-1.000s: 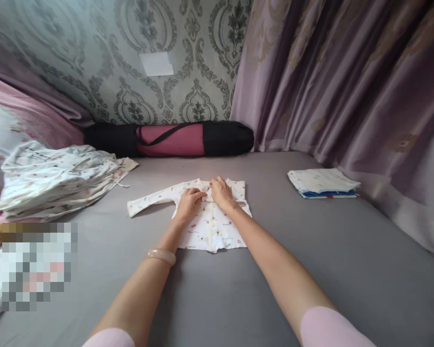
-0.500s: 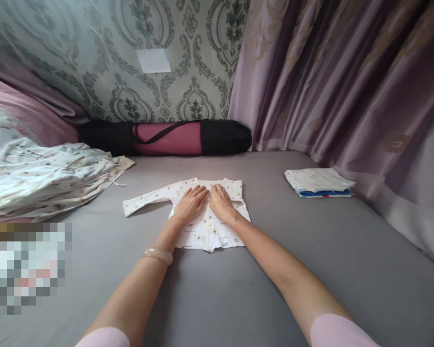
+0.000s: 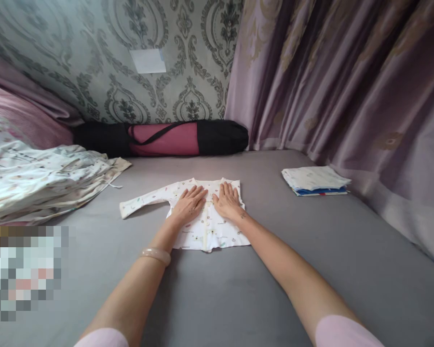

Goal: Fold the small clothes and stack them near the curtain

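A small white printed baby shirt [image 3: 193, 236] with a button front lies flat on the grey sheet [image 3: 217, 294]. Its left sleeve stretches out to the side, while no sleeve sticks out on the right, where the edge ends near the shoulder. My left hand [image 3: 188, 205] rests flat on the left chest of the shirt, fingers extended. On the right chest my right hand [image 3: 227, 200] also lies flat, its fingers spread a little. The hands are slightly apart, with the front placket showing between and below them.
A pile of light clothes [image 3: 47, 180] lies at the left. Folded clothes [image 3: 316, 179] are stacked at the right, near the purple curtain [image 3: 332, 86]. A long black and dark-pink bag [image 3: 166, 138] lies along the wall. A pixelated patch covers the lower left.
My right hand has shifted slightly right, away from the left hand, and its bent fingers have straightened and spread. The left hand stays flat on the shirt. The view has turned slightly.
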### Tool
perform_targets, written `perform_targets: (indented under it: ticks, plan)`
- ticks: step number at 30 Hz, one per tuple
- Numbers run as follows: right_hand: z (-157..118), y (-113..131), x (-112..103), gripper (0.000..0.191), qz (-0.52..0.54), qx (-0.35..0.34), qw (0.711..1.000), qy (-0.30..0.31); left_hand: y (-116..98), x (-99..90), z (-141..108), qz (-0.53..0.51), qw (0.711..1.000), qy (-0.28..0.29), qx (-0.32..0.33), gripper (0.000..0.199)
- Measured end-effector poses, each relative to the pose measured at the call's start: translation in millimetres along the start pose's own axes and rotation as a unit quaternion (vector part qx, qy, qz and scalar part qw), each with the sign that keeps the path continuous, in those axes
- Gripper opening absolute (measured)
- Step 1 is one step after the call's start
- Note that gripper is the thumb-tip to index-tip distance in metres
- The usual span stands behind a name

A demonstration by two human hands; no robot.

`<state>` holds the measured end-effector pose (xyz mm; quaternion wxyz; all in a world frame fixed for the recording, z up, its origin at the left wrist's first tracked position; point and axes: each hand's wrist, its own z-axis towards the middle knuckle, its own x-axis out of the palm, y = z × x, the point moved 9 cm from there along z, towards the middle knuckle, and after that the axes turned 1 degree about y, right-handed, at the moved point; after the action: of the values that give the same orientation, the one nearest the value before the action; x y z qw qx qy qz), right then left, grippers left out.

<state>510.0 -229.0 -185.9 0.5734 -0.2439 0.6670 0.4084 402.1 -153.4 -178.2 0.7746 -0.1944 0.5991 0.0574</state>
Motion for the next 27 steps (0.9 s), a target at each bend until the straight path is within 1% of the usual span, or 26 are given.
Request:
perform_targets:
  ticks: [8, 12, 15, 17, 19, 20, 23, 27]
  plan:
    - [0, -20, -7, 0.065, -0.019, 0.028, 0.999, -0.002, 2, -0.3, -1, -0.004, 1.000, -0.005, -0.013, 0.046]
    - [-1, -25, -8, 0.063, -0.008, 0.022, 1.000, -0.002, 4, -0.1, 0, 0.000, 0.999, -0.007, -0.031, 0.047]
    - [5, -32, -18, 0.055, 0.030, 0.003, 0.999, -0.024, 5, 0.5, 1, -0.001, 0.999, -0.007, -0.037, 0.046]
    - [12, -47, -32, 0.047, 0.061, 0.007, 0.996, -0.067, 5, 0.9, 1, 0.001, 0.999, -0.006, -0.036, 0.046]
    - [20, -70, -47, 0.043, 0.074, 0.036, 0.991, -0.110, 4, 1.2, 1, 0.008, 0.999, 0.000, -0.035, 0.046]
    - [25, -82, -51, 0.041, 0.072, 0.048, 0.990, -0.115, 4, 1.3, 1, 0.012, 0.999, 0.005, -0.034, 0.047]
    - [39, -103, -54, 0.034, 0.067, 0.056, 0.992, -0.095, 2, 0.5, 0, 0.022, 0.999, 0.017, -0.035, 0.048]
    - [51, -107, -51, 0.028, 0.062, 0.035, 0.995, -0.065, 0, -1.5, -1, 0.036, 0.998, 0.026, -0.039, 0.049]
